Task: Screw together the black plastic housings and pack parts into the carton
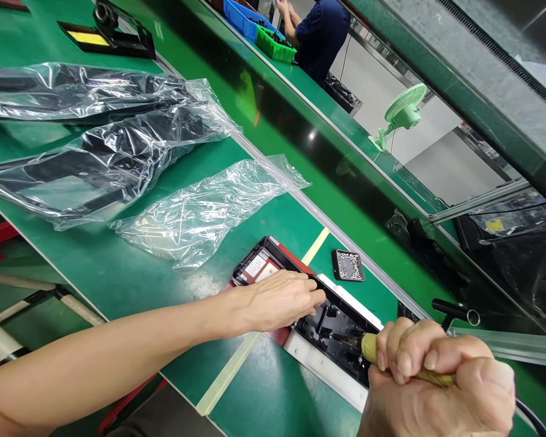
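A long black plastic housing (334,331) lies open side up between white blocks, with posts and ribs inside. My left hand (284,300) reaches over its middle, fingers curled onto the edge; the fingertips are partly hidden. In my right hand (437,370), wrapped in a fist, is a yellow-handled tool (369,348) with a thin tip, slanting down into the housing. Whether the tip touches a post is too small to tell. A white label (255,266) shows at the housing's far left end. Beyond it sits a small black tray of screws (348,265).
Clear plastic bags (209,209) and bagged black parts (131,152) cover the bench at left. A black stand with a yellow sponge (91,38) is behind them. Green and blue bins (275,45), a co-worker (321,36) and a green fan (403,109) are across the conveyor (273,103).
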Action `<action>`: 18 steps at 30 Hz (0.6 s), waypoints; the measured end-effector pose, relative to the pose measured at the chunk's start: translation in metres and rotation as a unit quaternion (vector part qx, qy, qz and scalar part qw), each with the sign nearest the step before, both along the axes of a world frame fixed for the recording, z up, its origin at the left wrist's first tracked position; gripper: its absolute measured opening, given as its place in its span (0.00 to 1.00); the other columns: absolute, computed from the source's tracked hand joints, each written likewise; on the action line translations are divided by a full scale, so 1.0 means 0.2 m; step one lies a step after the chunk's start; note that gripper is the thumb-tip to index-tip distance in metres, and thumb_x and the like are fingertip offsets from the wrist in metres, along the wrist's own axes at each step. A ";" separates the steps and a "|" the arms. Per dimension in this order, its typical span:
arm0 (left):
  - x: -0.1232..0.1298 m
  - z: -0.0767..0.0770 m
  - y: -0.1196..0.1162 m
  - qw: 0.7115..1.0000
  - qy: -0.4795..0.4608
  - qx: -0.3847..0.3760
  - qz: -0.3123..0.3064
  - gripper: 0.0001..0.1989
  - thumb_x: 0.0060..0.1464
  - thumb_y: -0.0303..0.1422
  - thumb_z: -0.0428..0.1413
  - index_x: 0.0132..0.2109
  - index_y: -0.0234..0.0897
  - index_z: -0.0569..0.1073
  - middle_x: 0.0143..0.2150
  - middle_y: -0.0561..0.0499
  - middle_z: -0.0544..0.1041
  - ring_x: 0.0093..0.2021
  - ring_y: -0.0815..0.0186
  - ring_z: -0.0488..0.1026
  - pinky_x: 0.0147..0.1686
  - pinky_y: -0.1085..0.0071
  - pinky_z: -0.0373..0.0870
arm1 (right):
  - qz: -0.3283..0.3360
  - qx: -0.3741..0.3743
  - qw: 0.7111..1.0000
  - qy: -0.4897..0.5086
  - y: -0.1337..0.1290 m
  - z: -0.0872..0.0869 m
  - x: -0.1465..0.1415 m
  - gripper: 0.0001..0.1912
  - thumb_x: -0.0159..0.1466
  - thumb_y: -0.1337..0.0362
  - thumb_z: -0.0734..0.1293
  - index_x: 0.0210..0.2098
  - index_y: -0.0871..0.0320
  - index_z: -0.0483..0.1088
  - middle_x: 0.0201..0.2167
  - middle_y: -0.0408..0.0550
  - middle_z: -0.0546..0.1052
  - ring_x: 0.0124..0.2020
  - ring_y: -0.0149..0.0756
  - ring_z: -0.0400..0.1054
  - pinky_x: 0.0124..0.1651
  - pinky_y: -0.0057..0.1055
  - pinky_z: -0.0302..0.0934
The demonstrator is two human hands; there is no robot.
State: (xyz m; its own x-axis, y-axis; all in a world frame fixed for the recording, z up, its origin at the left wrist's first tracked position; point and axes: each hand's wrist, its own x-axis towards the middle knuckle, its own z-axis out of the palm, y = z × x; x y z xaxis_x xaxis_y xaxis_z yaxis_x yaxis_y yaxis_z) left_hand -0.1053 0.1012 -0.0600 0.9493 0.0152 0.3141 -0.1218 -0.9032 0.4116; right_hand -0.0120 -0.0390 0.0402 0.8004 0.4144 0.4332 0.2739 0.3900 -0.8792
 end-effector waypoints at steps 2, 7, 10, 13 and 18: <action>0.00 0.00 0.00 1.000 0.003 0.002 0.000 0.05 0.69 0.31 0.53 0.40 0.37 0.69 0.35 0.50 0.75 0.34 0.62 0.73 0.30 0.64 0.62 | 0.003 0.004 1.000 0.000 -0.01 0.00 0.00 0.15 0.62 0.67 0.56 0.20 0.56 0.62 0.11 0.38 0.62 0.10 0.28 0.50 0.12 0.27 0.52; 0.00 -0.01 0.00 1.000 -0.012 -0.004 0.000 0.05 0.69 0.31 0.54 0.41 0.37 0.69 0.35 0.50 0.75 0.34 0.62 0.73 0.30 0.64 0.62 | 0.028 0.002 1.000 -0.004 -0.01 0.00 0.02 0.16 0.63 0.66 0.57 0.19 0.56 0.63 0.11 0.38 0.63 0.09 0.28 0.51 0.12 0.26 0.53; 0.00 -0.01 0.00 1.000 -0.008 -0.009 0.002 0.04 0.68 0.31 0.54 0.41 0.37 0.69 0.35 0.50 0.75 0.34 0.62 0.73 0.30 0.65 0.63 | 0.030 0.007 0.999 -0.008 -0.01 0.00 0.02 0.15 0.62 0.66 0.58 0.19 0.57 0.62 0.11 0.38 0.63 0.09 0.27 0.51 0.12 0.25 0.53; 0.00 -0.01 0.00 1.000 0.006 -0.019 0.006 0.04 0.68 0.31 0.54 0.41 0.37 0.70 0.36 0.50 0.76 0.34 0.62 0.74 0.31 0.66 0.63 | 0.026 0.003 1.000 -0.013 0.00 0.00 0.02 0.15 0.62 0.66 0.58 0.19 0.57 0.61 0.11 0.38 0.63 0.09 0.26 0.50 0.12 0.25 0.53; 0.00 0.00 0.00 1.000 0.021 -0.022 0.007 0.04 0.69 0.32 0.54 0.42 0.37 0.70 0.37 0.51 0.76 0.36 0.62 0.75 0.32 0.66 0.65 | 0.021 0.005 1.000 -0.012 -0.01 0.00 0.02 0.15 0.62 0.67 0.56 0.19 0.57 0.62 0.11 0.39 0.62 0.09 0.27 0.50 0.11 0.25 0.52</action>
State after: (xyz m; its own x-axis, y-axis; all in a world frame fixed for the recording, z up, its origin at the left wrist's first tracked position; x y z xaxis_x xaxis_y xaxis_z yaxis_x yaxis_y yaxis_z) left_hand -0.1055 0.1010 -0.0609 0.9612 0.0421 0.2725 -0.0904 -0.8855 0.4557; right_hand -0.0086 -0.0400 0.0393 0.7716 0.4439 0.4557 0.2771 0.4102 -0.8689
